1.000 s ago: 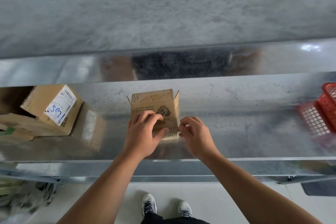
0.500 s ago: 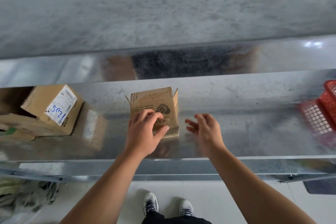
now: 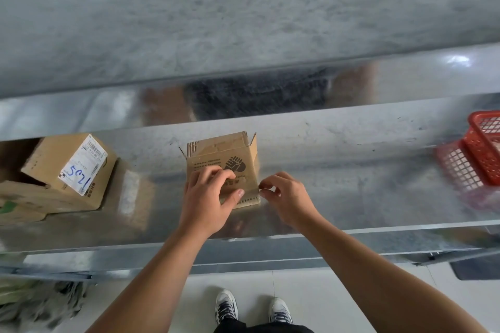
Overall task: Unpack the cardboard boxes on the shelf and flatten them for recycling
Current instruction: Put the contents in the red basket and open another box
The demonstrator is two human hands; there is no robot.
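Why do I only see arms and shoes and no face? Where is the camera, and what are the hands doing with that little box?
There is no machine here, just a person. The camera sits on their head and looks forward and down, so you see their arms and their shoes on the floor, never a face. This is the only view.

In front is a shiny metal shelf. In the middle of it stands a small cardboard box. The left hand holds it from above, fingers curled over it. The right hand pinches at the box's near right edge. It may be tape, but that is too small to tell.

Further left lies a bigger box with a white label, tilted on other cardboard. At the far right is a red basket.
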